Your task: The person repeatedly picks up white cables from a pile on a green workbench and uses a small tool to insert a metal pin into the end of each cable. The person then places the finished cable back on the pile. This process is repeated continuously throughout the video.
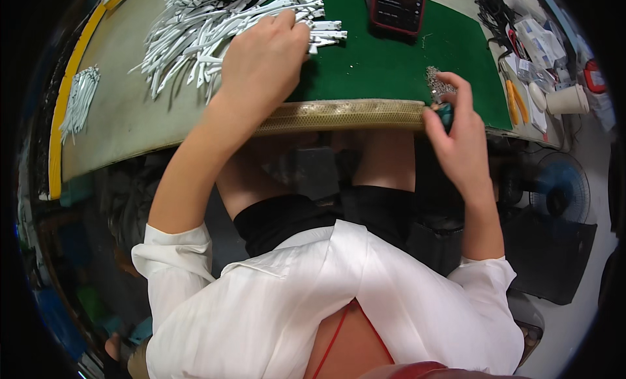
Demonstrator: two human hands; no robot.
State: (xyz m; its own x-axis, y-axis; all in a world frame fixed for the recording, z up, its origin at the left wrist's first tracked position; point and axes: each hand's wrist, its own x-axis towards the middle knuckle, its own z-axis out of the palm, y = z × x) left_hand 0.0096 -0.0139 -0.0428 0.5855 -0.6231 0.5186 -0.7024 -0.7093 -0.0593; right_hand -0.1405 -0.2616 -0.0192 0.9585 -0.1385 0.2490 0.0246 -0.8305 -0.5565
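Observation:
My left hand (264, 62) reaches over the big pile of thin white strips (186, 43) at the back left. Its fingers are curled down against the pile; the fingertips are hidden, so what they pinch does not show. At the table's front edge, my right hand (464, 134) is closed around a dark green rounded tool handle (445, 115); the tool's tip cannot be made out. Just beyond those fingers lies a heap of tiny metal pieces (435, 80) that look like screws. A green mat (391, 66) lies under both the heap and part of the pile.
A yellowish mesh-covered pad (345, 115) runs along the front edge. A phone (398, 10) lies at the back. A smaller bundle of white strips (79, 102) is far left. Orange-handled pliers (515, 102), a white cup (567, 100) and dark cables (492, 14) crowd the right side.

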